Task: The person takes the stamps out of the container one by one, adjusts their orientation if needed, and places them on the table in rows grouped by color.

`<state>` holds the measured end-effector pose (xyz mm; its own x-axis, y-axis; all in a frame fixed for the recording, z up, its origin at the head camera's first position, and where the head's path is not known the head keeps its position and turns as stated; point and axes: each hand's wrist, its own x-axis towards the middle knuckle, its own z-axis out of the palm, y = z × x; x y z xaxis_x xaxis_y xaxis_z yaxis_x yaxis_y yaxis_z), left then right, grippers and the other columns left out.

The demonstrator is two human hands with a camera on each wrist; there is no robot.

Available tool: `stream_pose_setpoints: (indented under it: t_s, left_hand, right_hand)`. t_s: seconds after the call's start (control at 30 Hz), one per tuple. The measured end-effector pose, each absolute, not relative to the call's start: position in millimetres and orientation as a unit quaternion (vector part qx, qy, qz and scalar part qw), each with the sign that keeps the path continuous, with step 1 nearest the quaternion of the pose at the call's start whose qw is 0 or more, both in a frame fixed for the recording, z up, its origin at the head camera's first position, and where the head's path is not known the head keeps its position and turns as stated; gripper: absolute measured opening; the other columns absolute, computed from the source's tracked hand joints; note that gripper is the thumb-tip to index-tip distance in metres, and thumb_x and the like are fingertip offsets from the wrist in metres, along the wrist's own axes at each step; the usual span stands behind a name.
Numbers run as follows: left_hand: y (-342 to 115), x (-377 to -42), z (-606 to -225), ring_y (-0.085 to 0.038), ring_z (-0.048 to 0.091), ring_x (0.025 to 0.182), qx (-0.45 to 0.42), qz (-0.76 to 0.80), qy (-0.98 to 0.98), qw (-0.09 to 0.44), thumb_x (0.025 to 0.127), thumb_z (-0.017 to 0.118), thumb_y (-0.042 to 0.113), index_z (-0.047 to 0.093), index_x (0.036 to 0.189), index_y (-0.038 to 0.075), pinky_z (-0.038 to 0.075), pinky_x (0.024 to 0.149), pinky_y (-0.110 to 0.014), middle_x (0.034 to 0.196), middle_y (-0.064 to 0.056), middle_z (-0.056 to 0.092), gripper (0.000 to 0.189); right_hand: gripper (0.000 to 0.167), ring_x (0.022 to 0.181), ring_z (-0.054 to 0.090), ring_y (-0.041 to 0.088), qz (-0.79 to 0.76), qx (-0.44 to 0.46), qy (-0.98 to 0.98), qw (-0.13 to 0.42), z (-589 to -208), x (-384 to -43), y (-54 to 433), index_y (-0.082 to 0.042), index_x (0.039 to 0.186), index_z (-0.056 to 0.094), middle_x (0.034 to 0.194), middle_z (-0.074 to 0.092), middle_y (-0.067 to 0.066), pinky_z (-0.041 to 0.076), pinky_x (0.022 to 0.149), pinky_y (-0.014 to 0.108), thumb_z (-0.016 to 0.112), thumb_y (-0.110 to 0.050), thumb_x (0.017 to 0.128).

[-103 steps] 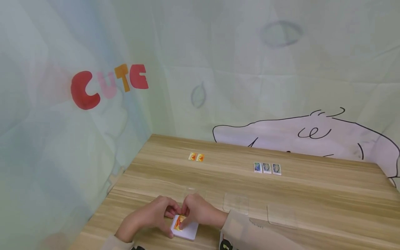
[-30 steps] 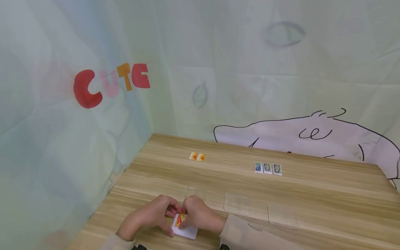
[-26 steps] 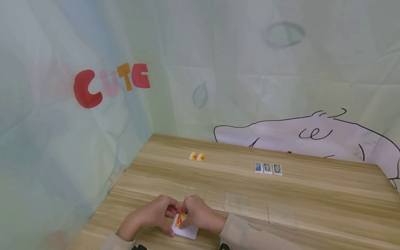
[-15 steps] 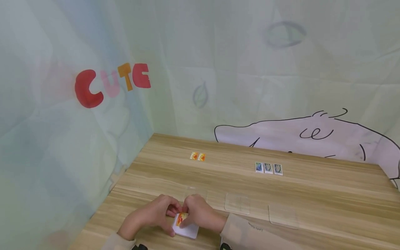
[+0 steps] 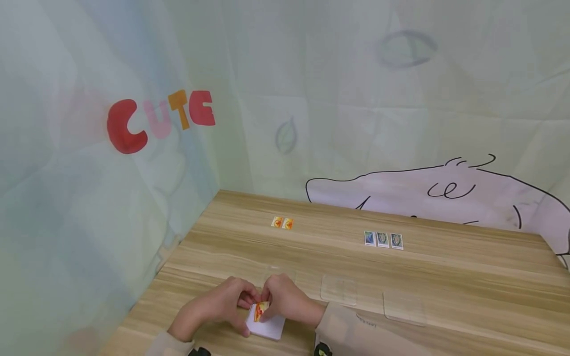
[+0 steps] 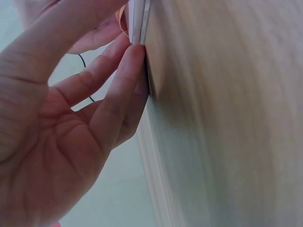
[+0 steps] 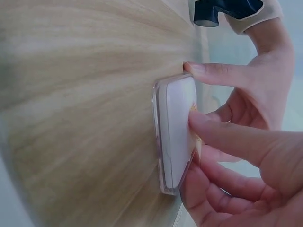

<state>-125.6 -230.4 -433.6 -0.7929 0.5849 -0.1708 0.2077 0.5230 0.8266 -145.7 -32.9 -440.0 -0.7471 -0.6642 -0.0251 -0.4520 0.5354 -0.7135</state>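
A low, clear-edged block with a white top [image 5: 271,329] lies on the wooden table close to me; a clear plastic rim [image 7: 161,137] surrounds it in the right wrist view. On its top is a small orange and yellow picture card [image 5: 261,310]. My left hand [image 5: 218,304] holds the block from the left, thumb at the near side and fingers at the far side. With thumb and fingertips, my right hand [image 5: 287,299] pinches the card, whose far edge tilts up off the white surface. In the left wrist view, left fingertips [image 6: 135,54] press the block's edge.
Clear square plates [image 5: 338,289] lie in a row beyond and right of my hands. At the back are two orange cards [image 5: 288,224] side by side and three blue-green cards [image 5: 382,240]. Printed cloth walls [image 5: 249,148] stand behind and left of the table.
The right hand and the orange card shift slightly to the right and away, and the card's far edge stands up more than before. The left hand stays put on the block.
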Motion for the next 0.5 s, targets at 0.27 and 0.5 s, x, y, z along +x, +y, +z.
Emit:
stream_pose_setpoints:
  t_s: [0.27,0.5]
  left_hand:
    - [-231.4,-125.5,-434.7,-0.009,0.065,0.088,0.24,0.428,0.844,0.217,0.061,0.094,0.003,0.066,0.103,0.001,0.056,0.08,-0.027,0.1,-0.003,0.066,0.051]
    - [-231.0,-125.8,-434.7,-0.01,0.065,0.088,0.241,0.424,0.847,0.212,0.06,0.094,0.004,0.066,0.103,0.0,0.056,0.08,-0.027,0.1,-0.004,0.067,0.051]
  right_hand:
    - [0.018,0.06,0.049,0.0,-0.371,-0.331,0.857,0.138,-439.3,-148.3,-32.0,-0.005,0.072,0.072,0.064,0.06,-0.007,0.044,0.055,0.016,0.086,0.004,0.068]
    - [0.017,0.062,0.05,-0.001,-0.375,-0.339,0.853,0.134,-441.3,-150.6,-31.3,-0.006,0.072,0.071,0.067,0.06,-0.007,0.045,0.057,0.016,0.082,0.007,0.074]
